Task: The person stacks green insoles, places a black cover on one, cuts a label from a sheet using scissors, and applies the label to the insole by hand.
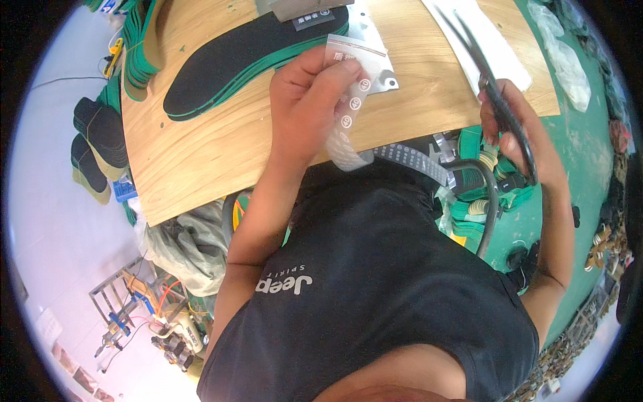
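My left hand (305, 100) pinches a strip of clear and white printed labels (348, 114) above the table's front edge. From there the label strip curls down and runs across my lap to the right. Just behind that hand lies a stack of shoe insoles (248, 67), black on top with green edges. My right hand (519, 127) is closed round the black handles of long scissors (494, 94) at the table's right edge. Their dark blades point up and away, over a white sheet (479, 43). Whether the blades are apart is hard to make out.
A metal block (308, 8) rests on the insoles' far end, next to a silvery sheet (382, 67). Banded insoles (140, 53) stand at the wooden table's (201, 164) left edge; more bundles (97, 134) are beside it. Green bundles (472, 211) lie below right, near a curved chair arm (492, 201).
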The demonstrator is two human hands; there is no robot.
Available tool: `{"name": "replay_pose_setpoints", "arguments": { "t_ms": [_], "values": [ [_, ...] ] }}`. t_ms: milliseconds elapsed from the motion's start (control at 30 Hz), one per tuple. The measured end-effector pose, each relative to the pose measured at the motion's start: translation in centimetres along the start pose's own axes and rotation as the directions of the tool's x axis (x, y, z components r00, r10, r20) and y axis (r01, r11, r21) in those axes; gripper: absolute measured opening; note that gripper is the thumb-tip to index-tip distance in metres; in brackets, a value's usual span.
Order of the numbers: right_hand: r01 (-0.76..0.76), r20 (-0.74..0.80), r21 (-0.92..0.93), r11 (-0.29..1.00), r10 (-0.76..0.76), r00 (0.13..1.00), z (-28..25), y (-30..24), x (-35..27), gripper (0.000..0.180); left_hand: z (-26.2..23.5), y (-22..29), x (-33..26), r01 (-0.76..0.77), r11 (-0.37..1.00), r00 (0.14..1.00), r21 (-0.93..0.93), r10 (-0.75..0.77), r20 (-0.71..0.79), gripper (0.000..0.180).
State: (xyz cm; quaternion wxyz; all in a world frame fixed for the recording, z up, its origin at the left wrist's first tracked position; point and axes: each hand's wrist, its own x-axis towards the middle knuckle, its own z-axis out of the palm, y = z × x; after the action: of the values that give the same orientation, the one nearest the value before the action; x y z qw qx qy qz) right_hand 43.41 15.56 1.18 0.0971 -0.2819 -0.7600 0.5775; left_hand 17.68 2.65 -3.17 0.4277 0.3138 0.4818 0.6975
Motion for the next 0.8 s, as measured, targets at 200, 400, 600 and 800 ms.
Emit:
{"name": "replay_pose_setpoints", "arguments": {
  "t_ms": [200,400,600,800],
  "values": [
    [-0.046,0.038,0.077,0.996,0.043,0.998,1.4,-0.3,0.6,0.051,0.5,0.4,-0.2,0.016,0.999,1.000,0.047,-0.017,0.018,0.012],
    [-0.074,0.163,0.002,0.997,0.073,0.984,1.5,-0.4,1.1,0.049,0.2,0.2,-0.2,0.031,0.994,0.998,0.103,-0.035,0.046,0.014],
    [-0.142,0.232,0.065,0.988,0.123,0.965,1.8,-0.9,1.6,0.050,0.9,-0.2,-0.1,-0.024,0.998,0.999,0.058,0.025,-0.026,0.011],
    [-0.172,0.258,0.127,0.977,0.135,0.957,2.2,-1.0,2.0,0.048,0.8,0.2,-0.3,0.028,0.996,0.999,0.086,-0.027,-0.020,0.012]
  ]
}}
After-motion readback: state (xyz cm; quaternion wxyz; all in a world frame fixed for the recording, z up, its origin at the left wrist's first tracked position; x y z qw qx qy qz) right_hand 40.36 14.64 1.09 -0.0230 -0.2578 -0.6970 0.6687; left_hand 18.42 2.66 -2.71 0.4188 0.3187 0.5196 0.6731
